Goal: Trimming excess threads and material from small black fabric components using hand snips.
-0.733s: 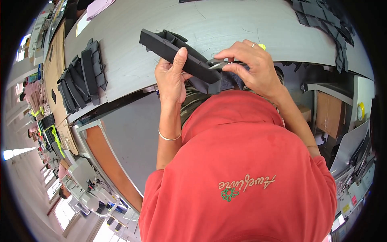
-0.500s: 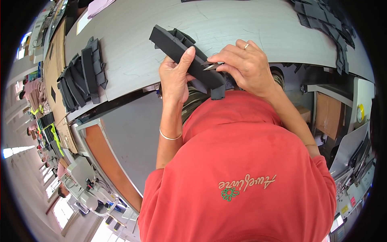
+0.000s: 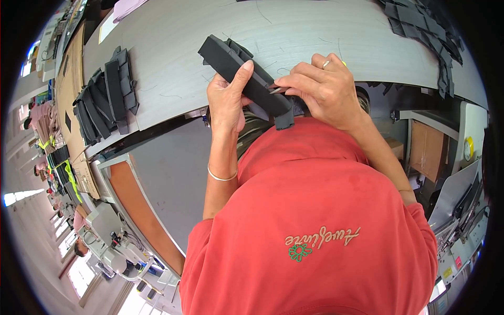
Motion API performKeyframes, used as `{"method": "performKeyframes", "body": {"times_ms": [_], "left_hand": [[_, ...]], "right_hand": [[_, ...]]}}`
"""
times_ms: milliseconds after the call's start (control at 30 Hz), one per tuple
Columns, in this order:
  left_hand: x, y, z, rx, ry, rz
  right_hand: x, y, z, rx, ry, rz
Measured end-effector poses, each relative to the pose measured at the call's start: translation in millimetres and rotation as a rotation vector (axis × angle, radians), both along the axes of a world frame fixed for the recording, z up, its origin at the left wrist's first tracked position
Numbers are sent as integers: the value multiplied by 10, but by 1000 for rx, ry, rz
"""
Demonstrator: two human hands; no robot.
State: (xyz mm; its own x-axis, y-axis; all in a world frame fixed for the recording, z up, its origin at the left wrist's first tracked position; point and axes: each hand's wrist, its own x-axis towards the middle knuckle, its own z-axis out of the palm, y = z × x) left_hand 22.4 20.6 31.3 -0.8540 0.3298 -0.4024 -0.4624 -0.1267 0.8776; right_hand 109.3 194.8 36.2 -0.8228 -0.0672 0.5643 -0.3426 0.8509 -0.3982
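My left hand grips a dark, folded fabric strip, thumb on top and fingers beneath. More dark fabric layers sit behind the strip, and its lower end hangs folded down close to my red shirt. In my right hand is a small pair of thread snips, pinched between thumb and fingers. Only the pointed metal tips show, lying against the strip's right-hand edge; the rest is hidden in my hand. I cannot tell whether the blades are apart.
Several dark fabric strips are stacked on the pale table at left. Another pile of dark pieces hangs over its right edge. Loose threads are scattered on the tabletop. A cardboard box stands below at right; a sewing machine is at lower left.
My right hand has shifted slightly right, and the snips' blades now show less, having turned against the strip's edge. The strip has tilted a little in my left hand.
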Motion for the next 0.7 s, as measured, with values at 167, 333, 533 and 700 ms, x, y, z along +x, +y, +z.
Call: {"method": "performKeyframes", "body": {"times_ms": [167, 333, 533, 700], "left_hand": [[1, -11, -30, -28, -13, -3], [11, -2, -39, -18, -10, -3], [37, 7, -8, -26, -23, 8], [54, -25, 36, -28, -54, -24]], "right_hand": [[-23, -4, -46, -6, 24, -45], [-17, -38, -75, -35, 34, -56], [5, -75, -100, -4, 61, -72], [35, -55, -55, -161, -51, -139]]}}
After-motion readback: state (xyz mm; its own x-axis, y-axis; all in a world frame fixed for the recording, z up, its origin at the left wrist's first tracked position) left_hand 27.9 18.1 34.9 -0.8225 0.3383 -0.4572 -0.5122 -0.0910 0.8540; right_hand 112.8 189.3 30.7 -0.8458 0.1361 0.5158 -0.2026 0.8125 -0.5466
